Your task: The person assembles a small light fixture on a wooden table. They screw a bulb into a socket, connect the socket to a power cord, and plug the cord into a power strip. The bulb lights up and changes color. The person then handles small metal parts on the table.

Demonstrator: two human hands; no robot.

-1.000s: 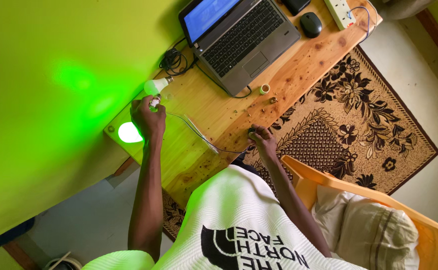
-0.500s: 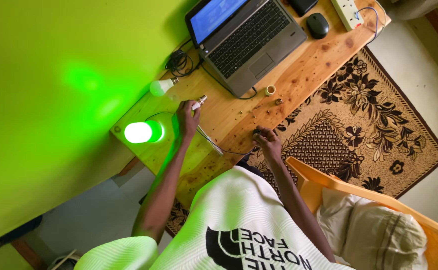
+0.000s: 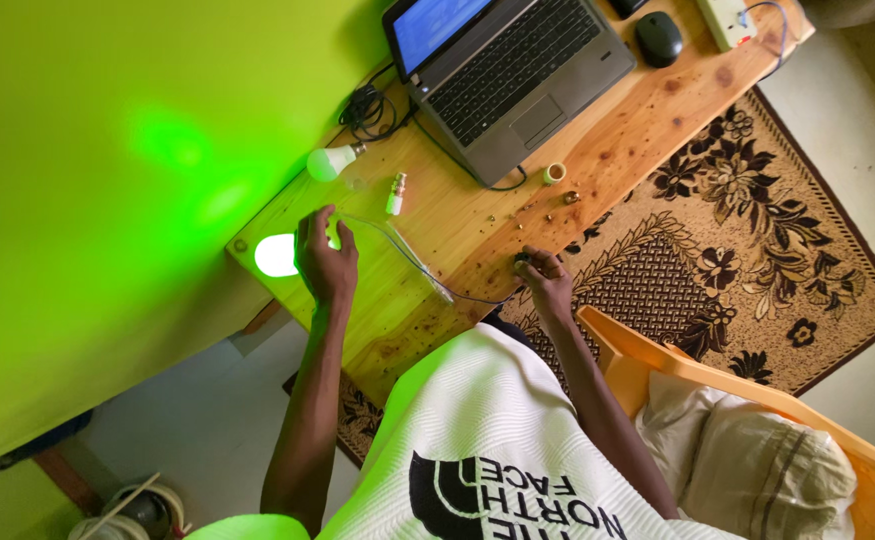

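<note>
My left hand [image 3: 325,262] lies over the base end of a lit bulb [image 3: 273,255] that glows green-white on the near left corner of the wooden desk [image 3: 647,120]; its fingers curl around that end. A thin grey wire [image 3: 412,262] runs from there across the desk to my right hand [image 3: 547,282], which pinches a small dark part [image 3: 522,258] at the desk's front edge. An unlit white bulb [image 3: 327,162] and a small white socket piece [image 3: 395,193] lie just beyond my left hand.
An open laptop [image 3: 512,70], a black mouse [image 3: 657,38] and a white power strip [image 3: 727,20] fill the far desk, with a cable bundle [image 3: 365,108]. A small ring [image 3: 554,173] and scattered bits lie mid-desk. Behind are an orange chair [image 3: 657,365], a cushion [image 3: 757,470], a patterned rug [image 3: 757,240] and a green wall [image 3: 107,200].
My left hand carried the small white socket piece away from the desk corner, set it down on the desk, and came back to the lit bulb. The right hand stayed at the edge.
</note>
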